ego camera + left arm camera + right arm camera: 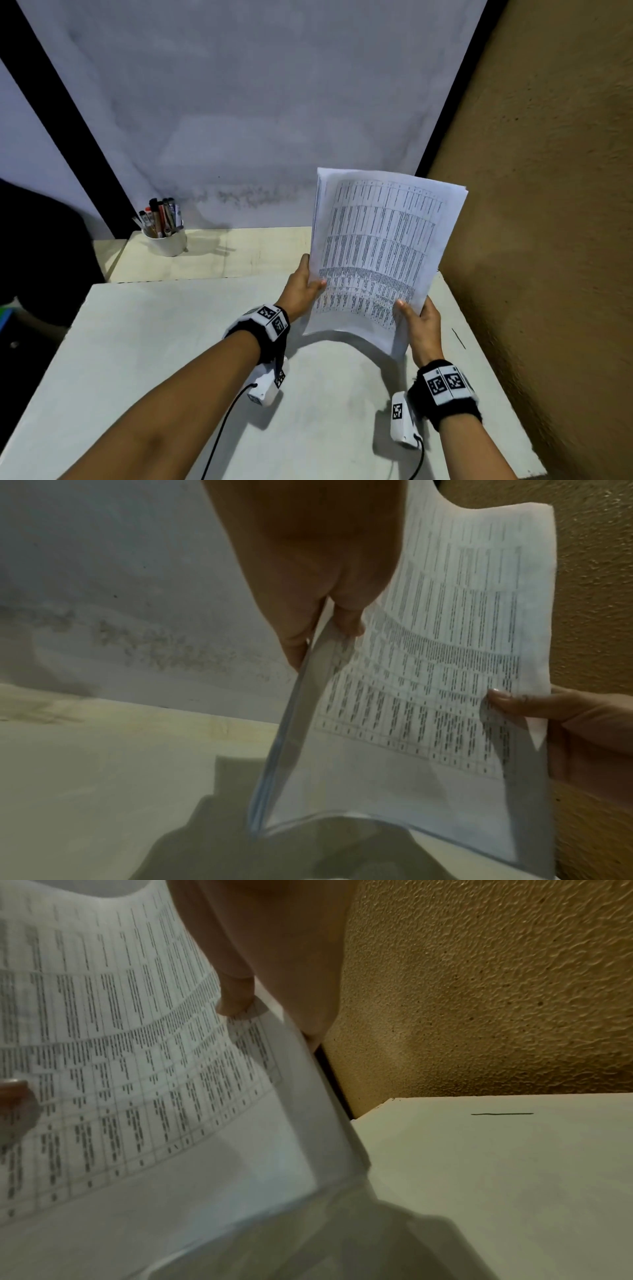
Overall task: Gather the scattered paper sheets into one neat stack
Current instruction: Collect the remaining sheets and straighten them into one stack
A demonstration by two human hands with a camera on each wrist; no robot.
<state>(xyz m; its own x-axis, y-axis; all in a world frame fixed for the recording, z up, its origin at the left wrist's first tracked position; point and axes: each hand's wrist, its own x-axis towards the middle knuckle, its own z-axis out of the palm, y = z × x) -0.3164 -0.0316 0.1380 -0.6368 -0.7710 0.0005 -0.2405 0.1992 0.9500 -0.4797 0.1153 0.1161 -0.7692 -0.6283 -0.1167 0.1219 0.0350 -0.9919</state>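
Note:
A stack of printed paper sheets (pixel 380 250) with dense table print is held upright above the white table (pixel 171 342), its lower edge bowed upward. My left hand (pixel 303 284) pinches the stack's left edge, thumb on the printed face. My right hand (pixel 419 323) grips the lower right corner, thumb on top. The left wrist view shows the stack (pixel 428 669) edge-on between thumb and fingers of the left hand (pixel 322 631), with the right hand (pixel 548 712) at its far side. In the right wrist view the stack (pixel 137 1069) fills the left half beneath the right hand (pixel 260 1001).
A white cup of pens and markers (pixel 164 229) stands at the back left on a second, lower tabletop (pixel 222 253). A textured brown wall (pixel 548 205) borders the table on the right. A short black line (pixel 502 1113) marks the table near that wall.

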